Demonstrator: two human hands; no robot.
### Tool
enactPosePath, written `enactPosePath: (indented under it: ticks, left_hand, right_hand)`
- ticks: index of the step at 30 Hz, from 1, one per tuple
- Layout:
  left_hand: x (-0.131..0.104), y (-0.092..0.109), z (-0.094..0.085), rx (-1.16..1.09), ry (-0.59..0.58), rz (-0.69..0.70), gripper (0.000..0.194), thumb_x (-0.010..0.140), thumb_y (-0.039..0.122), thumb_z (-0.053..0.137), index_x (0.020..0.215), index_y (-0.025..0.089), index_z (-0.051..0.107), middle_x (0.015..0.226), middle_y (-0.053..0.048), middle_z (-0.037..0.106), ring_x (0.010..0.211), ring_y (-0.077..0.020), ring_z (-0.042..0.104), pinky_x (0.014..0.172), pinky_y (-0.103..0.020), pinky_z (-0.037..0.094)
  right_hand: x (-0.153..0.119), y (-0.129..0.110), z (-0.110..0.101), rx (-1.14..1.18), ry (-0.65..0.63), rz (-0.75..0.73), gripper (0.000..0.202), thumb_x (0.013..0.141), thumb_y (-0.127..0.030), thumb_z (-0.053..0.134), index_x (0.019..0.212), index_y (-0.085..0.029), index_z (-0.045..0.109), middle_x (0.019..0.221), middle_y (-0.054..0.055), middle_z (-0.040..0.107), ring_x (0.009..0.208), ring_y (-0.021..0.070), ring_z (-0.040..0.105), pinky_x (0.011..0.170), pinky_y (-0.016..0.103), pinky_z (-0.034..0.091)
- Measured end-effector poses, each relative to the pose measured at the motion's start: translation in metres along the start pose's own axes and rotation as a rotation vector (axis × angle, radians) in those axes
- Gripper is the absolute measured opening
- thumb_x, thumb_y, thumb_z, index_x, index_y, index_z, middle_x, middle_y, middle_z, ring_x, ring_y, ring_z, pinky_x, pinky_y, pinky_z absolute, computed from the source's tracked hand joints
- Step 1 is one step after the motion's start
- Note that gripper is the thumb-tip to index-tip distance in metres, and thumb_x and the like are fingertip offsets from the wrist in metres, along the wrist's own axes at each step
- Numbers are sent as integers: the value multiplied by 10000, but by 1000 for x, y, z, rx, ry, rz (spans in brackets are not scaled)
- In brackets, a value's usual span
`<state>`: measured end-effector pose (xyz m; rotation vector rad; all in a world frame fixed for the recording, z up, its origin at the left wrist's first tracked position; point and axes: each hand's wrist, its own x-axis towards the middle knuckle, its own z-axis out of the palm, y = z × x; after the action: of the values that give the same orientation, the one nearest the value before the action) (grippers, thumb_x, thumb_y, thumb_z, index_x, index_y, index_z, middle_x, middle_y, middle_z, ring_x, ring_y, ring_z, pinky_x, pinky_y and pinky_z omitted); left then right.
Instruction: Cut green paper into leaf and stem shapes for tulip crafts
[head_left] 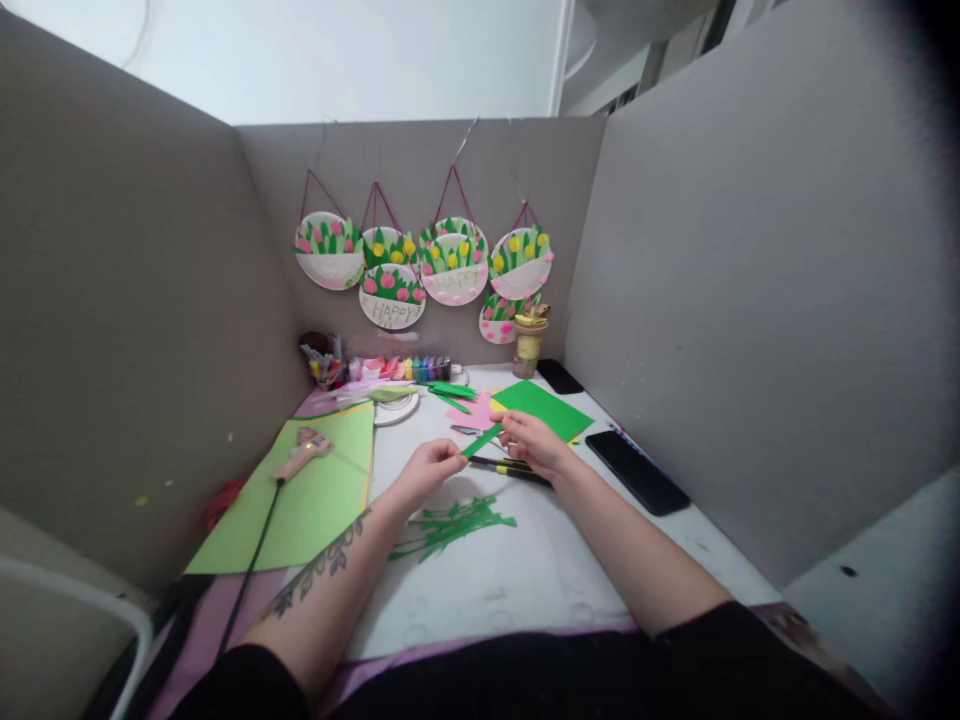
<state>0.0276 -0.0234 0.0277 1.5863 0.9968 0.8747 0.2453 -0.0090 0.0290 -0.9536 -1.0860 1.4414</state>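
Observation:
A narrow green paper strip (481, 441) is stretched between my two hands above the table. My left hand (431, 468) is closed and pinches its lower left end. At the upper right end, my right hand (529, 440) grips it between thumb and fingers. Thin green paper scraps (459, 525) lie in a loose pile on the table below my hands. Black and yellow pens (517, 468) lie just under my right hand. Beyond them are scissors (466, 430), partly hidden, and a pile of cut green paper leaves (452, 391).
Light green paper sheets (247, 510) with a corded glue gun (302, 455) lie left. Green paper (551, 408), pink paper (466, 412) and phones (636, 470) are right of centre. Paint bottles (427, 369) line the back. Decorated paper plates (454, 270) hang on the grey partition (262, 200).

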Motion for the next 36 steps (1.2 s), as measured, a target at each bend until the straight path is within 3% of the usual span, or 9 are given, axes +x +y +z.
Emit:
enactPosePath:
  ticks: [4, 8, 19, 31, 36]
  left_hand:
    - [-2, 4, 1, 39, 3, -22, 279, 672, 406, 640, 653, 162, 508, 586, 60, 444, 530, -77, 342, 521, -215, 260]
    - [-2, 5, 2, 102, 8, 0, 265, 673, 403, 620, 640, 163, 515, 589, 51, 456, 552, -89, 369, 539, -220, 284]
    - [2, -1, 0, 297, 103, 70, 182, 687, 334, 539, 627, 163, 541, 618, 13, 534, 626, -130, 465, 622, -252, 362]
    - [6, -6, -10, 300, 178, 58, 154, 660, 301, 511, 635, 166, 579, 599, 19, 544, 610, -130, 474, 595, -242, 361]
    - [11, -13, -21, 317, 295, 64, 147, 681, 285, 502, 641, 170, 585, 597, 19, 548, 591, -129, 479, 582, -241, 359]
  right_hand:
    - [1, 8, 1, -165, -68, -69, 350, 610, -376, 793, 868, -178, 663, 591, -52, 518, 461, 57, 340, 438, 210, 228]
    - [3, 15, -2, -246, -81, -126, 281, 627, -318, 765, 851, -193, 650, 574, -57, 524, 467, 72, 364, 457, 216, 264]
    - [2, 11, 2, -319, 75, -179, 145, 584, -221, 650, 713, -180, 599, 614, -34, 569, 530, 101, 465, 501, 229, 376]
    - [0, 12, -2, -423, 98, -147, 151, 612, -210, 604, 752, -167, 642, 589, -5, 640, 564, 139, 589, 525, 232, 423]
    - [24, 8, -11, -405, 245, -182, 228, 639, -222, 639, 855, -152, 660, 615, 11, 656, 568, 142, 603, 505, 228, 443]
